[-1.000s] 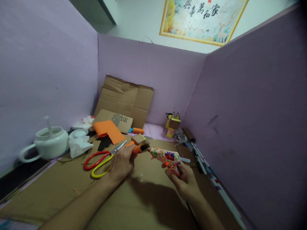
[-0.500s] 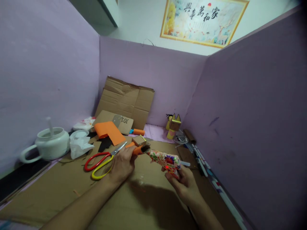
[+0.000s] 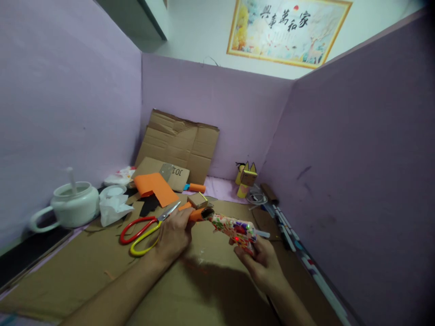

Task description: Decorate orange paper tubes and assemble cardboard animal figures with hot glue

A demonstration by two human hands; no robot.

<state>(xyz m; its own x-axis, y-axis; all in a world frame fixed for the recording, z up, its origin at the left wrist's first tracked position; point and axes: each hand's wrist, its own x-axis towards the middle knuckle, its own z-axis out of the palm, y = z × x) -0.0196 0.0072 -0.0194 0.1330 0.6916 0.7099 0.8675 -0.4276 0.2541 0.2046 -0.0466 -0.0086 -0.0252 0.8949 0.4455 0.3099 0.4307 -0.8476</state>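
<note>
In my left hand is an orange paper-covered tube, its dark open end facing right. My right hand is wrapped round the grip of a flower-patterned hot glue gun. A red light glows on the gun, and a pale glue stick sticks out of its back. The gun's nozzle meets the rim of the tube; whether it touches I cannot tell. Scissors with one red and one yellow handle lie just left of my left hand, blades pointing away. Behind the tube sits a small cardboard box.
Orange paper and cardboard sheets lean at the back. On the left stand a white pot and crumpled tissue. A yellow cat-eared cardboard figure and a coiled cable are back right. Pens line the right wall.
Hardly anything differs. The glue gun's nozzle sits slightly closer to the tube's rim, and both hands keep their grip.
</note>
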